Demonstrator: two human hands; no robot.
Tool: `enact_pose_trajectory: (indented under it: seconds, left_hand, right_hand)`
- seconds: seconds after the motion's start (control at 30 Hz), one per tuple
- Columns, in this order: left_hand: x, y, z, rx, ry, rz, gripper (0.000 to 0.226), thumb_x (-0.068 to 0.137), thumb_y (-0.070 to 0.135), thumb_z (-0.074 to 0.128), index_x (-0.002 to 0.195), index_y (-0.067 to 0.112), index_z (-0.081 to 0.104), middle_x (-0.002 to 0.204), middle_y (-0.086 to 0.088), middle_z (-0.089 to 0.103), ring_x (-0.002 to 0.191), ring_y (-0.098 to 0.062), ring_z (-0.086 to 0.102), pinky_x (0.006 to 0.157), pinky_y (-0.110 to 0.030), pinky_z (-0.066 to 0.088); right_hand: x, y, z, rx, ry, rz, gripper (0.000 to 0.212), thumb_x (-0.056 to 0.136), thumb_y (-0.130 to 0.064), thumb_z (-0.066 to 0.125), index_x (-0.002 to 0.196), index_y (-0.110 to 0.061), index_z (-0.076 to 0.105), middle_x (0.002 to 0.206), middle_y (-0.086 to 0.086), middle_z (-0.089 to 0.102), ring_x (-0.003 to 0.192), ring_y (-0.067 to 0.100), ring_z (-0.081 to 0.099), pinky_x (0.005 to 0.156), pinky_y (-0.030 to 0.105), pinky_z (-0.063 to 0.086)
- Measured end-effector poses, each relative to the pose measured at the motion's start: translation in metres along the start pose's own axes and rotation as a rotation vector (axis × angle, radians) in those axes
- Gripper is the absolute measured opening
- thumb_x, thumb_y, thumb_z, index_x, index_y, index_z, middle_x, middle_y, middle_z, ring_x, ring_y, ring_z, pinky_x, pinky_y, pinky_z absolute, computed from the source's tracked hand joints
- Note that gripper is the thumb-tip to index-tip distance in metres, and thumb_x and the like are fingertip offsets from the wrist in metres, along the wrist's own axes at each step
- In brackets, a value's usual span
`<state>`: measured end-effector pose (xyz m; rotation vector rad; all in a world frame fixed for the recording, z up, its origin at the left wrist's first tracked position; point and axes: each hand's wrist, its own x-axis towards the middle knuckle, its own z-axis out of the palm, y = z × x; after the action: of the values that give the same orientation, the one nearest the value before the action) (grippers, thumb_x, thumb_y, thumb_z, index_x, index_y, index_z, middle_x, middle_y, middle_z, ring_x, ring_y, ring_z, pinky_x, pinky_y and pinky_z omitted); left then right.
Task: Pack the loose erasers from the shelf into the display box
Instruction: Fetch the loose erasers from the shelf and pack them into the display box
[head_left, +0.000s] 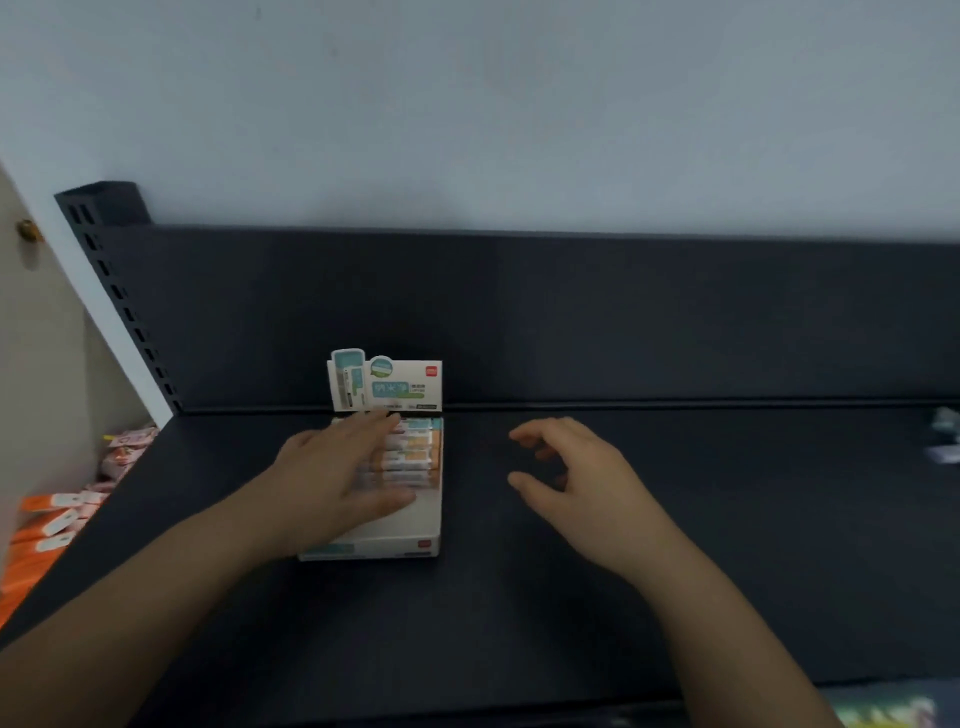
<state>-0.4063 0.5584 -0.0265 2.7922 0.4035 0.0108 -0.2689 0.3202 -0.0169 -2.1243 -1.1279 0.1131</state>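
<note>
Pale grey wall (467, 104), filling the upper half of the view. Dark back panel (623, 312), running the full width beneath it. Dark shelf (727, 545), flat, meeting the panel at its rear edge. Slotted upright (117, 291), dark, slanting at the panel's left end. Display box (400, 538), white card, open-topped, standing on the shelf left of centre with its rear against the back panel; printed header card (387, 384) raised upright at the back. Erasers (415, 449), several rows in orange and teal sleeves, lying in the rear part of the box; the front part shows white. Orange packets (47, 525) and pink packets (127, 452), on a lower level off the shelf's left edge. Small pale items (943, 436), at the shelf's far right, well apart from the box, too blurred to identify. Left hand (337, 467), palm down over the box's left side, fingers straight and slightly spread, covering part of the eraser rows. Right hand (576, 478), above bare shelf just right of the box, fingers loosely curled and apart from the thumb, holding nothing.
</note>
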Motion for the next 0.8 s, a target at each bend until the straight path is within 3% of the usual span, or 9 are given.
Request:
enact_pose_trajectory:
  seconds: [0.1, 0.2, 0.37, 0.47, 0.6, 0.7, 0.8]
  left_hand:
    - [0.009, 0.016, 0.016, 0.113, -0.078, -0.048, 0.113, 0.054, 0.099, 0.001, 0.15, 0.039, -0.008, 0.152, 0.023, -0.019, 0.14, 0.001, -0.017, 0.118, -0.038, -0.008]
    - [0.013, 0.02, 0.02, 0.163, -0.057, -0.083, 0.109, 0.056, 0.097, -0.003, 0.149, 0.042, -0.006, 0.153, 0.022, -0.019, 0.141, 0.0, -0.019, 0.118, -0.041, -0.012]
    - [0.013, 0.024, 0.019, 0.132, -0.109, -0.13, 0.106, 0.055, 0.097, 0.003, 0.148, 0.045, -0.002, 0.151, 0.028, -0.014, 0.14, 0.004, -0.017, 0.117, -0.036, -0.01]
    - [0.016, 0.018, 0.02, 0.068, -0.077, -0.188, 0.099, 0.058, 0.095, 0.012, 0.146, 0.049, 0.01, 0.154, 0.028, -0.004, 0.141, 0.004, -0.01, 0.116, -0.038, -0.009]
    - [0.011, 0.03, 0.027, -0.024, 0.102, -0.181, 0.06, 0.069, 0.087, 0.027, 0.124, 0.065, 0.036, 0.155, 0.005, 0.029, 0.142, -0.025, 0.026, 0.113, -0.051, 0.009]
    - [0.015, 0.083, 0.028, -0.121, 0.299, -0.223, 0.063, 0.069, 0.083, 0.032, 0.127, 0.06, 0.035, 0.149, 0.003, 0.039, 0.133, -0.032, 0.038, 0.112, -0.049, 0.019]
    - [0.027, 0.133, 0.035, 0.014, 0.287, -0.147, 0.08, 0.07, 0.087, 0.027, 0.141, 0.05, 0.026, 0.153, 0.016, 0.028, 0.142, -0.017, 0.027, 0.115, -0.05, 0.017]
  right_hand:
    - [-0.02, 0.022, -0.022, 0.021, -0.011, 0.0, 0.035, 0.089, -0.033, 0.063, 0.123, -0.035, 0.054, 0.113, -0.022, 0.052, 0.105, -0.008, 0.048, 0.085, 0.009, 0.04]
    - [-0.036, 0.046, -0.047, 0.018, -0.027, -0.01, 0.034, 0.089, -0.032, 0.064, 0.122, -0.036, 0.054, 0.111, -0.021, 0.053, 0.104, -0.009, 0.048, 0.081, 0.007, 0.038]
    - [-0.062, 0.087, -0.095, 0.011, -0.053, -0.015, 0.033, 0.09, -0.033, 0.062, 0.122, -0.036, 0.054, 0.111, -0.02, 0.053, 0.104, -0.006, 0.049, 0.083, 0.011, 0.04]
    - [-0.082, 0.112, -0.123, 0.024, -0.059, -0.015, 0.032, 0.091, -0.032, 0.062, 0.122, -0.034, 0.055, 0.111, -0.02, 0.053, 0.104, -0.005, 0.049, 0.086, 0.013, 0.042]
    - [-0.108, 0.146, -0.157, 0.026, -0.071, -0.013, 0.032, 0.09, -0.03, 0.063, 0.121, -0.032, 0.055, 0.11, -0.017, 0.054, 0.102, -0.003, 0.05, 0.083, 0.012, 0.04]
    - [-0.124, 0.173, -0.182, 0.015, -0.061, -0.003, 0.032, 0.09, -0.029, 0.063, 0.121, -0.031, 0.055, 0.109, -0.015, 0.055, 0.101, -0.002, 0.05, 0.08, 0.01, 0.039]
    - [-0.137, 0.195, -0.202, 0.011, -0.024, 0.019, 0.031, 0.089, -0.027, 0.064, 0.119, -0.029, 0.057, 0.108, -0.014, 0.055, 0.1, -0.001, 0.052, 0.082, 0.012, 0.041]
